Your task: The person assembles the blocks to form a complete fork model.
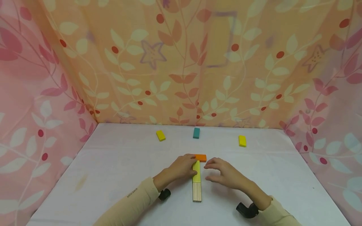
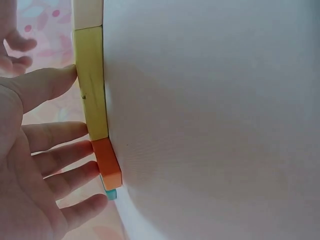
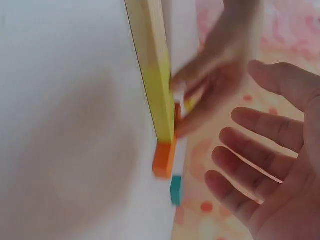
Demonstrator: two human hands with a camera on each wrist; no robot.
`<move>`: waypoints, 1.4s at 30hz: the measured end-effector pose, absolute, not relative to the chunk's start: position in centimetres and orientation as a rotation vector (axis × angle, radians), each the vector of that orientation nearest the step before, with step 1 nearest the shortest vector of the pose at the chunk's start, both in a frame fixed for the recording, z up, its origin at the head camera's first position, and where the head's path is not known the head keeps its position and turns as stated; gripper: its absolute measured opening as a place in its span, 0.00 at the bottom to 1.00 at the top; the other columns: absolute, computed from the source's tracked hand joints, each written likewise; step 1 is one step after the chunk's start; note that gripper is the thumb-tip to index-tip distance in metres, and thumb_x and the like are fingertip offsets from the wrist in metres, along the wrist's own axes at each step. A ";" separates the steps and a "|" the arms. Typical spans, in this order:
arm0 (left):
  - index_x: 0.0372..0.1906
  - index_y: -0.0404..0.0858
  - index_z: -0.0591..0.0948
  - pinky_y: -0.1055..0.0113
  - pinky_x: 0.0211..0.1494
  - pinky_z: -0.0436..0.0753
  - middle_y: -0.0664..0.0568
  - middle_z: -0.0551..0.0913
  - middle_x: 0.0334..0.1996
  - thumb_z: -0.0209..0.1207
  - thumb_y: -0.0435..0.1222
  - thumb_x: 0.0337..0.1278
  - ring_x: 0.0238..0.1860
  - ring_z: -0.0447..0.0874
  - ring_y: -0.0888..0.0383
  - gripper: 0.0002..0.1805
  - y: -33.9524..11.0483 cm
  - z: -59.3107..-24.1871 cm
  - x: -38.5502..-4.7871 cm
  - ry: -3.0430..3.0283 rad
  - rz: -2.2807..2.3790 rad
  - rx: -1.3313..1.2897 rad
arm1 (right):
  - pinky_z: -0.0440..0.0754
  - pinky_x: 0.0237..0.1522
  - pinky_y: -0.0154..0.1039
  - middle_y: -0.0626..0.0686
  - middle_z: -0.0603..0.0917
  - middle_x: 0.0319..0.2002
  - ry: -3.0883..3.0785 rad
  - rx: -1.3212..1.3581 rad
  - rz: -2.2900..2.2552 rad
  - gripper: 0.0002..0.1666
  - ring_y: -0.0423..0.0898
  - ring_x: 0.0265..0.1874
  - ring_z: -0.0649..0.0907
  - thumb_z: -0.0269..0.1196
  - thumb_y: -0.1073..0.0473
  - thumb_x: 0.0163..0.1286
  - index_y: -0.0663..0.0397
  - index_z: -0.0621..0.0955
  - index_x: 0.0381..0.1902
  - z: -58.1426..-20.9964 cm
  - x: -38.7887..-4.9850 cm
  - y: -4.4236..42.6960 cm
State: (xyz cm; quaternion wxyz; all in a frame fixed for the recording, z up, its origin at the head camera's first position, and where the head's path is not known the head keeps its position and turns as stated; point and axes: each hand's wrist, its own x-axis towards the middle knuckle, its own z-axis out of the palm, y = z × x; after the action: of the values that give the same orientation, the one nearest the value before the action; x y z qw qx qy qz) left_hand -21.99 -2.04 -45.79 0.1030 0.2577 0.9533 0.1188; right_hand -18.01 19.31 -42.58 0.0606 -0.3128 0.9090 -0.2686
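Note:
A yellow-green wooden block [image 1: 197,176] and a plain wood block [image 1: 197,192] lie end to end on the white table, in front of me. Across their far end is an orange block [image 1: 201,158], its left part hidden by my left hand [image 1: 181,166]. In the left wrist view the thumb and fingers of that hand, fairly straight, touch the sides of the yellow-green block [image 2: 91,82] and the orange block [image 2: 106,162]. To the right of the row my right hand [image 1: 227,174] hovers with fingers apart, holding nothing.
Farther back lie a yellow block [image 1: 160,135] on the left, a teal block [image 1: 196,133] in the middle and another yellow block [image 1: 242,141] on the right. Patterned curtains [image 1: 181,62] rise behind the white table [image 1: 113,150] and at both sides.

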 end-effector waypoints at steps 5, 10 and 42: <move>0.64 0.43 0.76 0.56 0.71 0.71 0.53 0.74 0.67 0.65 0.49 0.58 0.67 0.70 0.54 0.29 -2.1 -45.8 -21.9 2.804 0.389 0.715 | 0.83 0.52 0.54 0.52 0.82 0.49 2.766 -0.832 -0.954 0.21 0.56 0.51 0.81 0.67 0.50 0.64 0.56 0.84 0.50 -42.2 -20.1 20.9; 0.64 0.44 0.76 0.56 0.71 0.70 0.53 0.74 0.67 0.64 0.49 0.58 0.68 0.69 0.55 0.30 -2.2 -45.8 -21.9 2.802 0.373 0.732 | 0.83 0.51 0.57 0.57 0.83 0.48 2.816 -0.732 -1.022 0.20 0.59 0.49 0.81 0.68 0.53 0.64 0.59 0.83 0.49 -42.4 -22.1 22.2; 0.69 0.43 0.70 0.56 0.73 0.68 0.51 0.67 0.72 0.66 0.58 0.50 0.73 0.63 0.53 0.43 -2.8 -45.9 -20.2 2.772 0.296 0.869 | 0.68 0.63 0.66 0.71 0.73 0.60 2.965 -0.491 -0.754 0.29 0.69 0.60 0.72 0.65 0.55 0.66 0.69 0.76 0.58 -43.7 -31.0 29.9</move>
State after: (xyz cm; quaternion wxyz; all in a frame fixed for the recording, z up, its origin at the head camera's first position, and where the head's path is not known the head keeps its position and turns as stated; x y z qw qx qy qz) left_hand -20.16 -2.77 -45.95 0.1105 0.2958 0.9435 0.1006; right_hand -30.96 29.90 -43.66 0.0217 -0.1584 0.9567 -0.2433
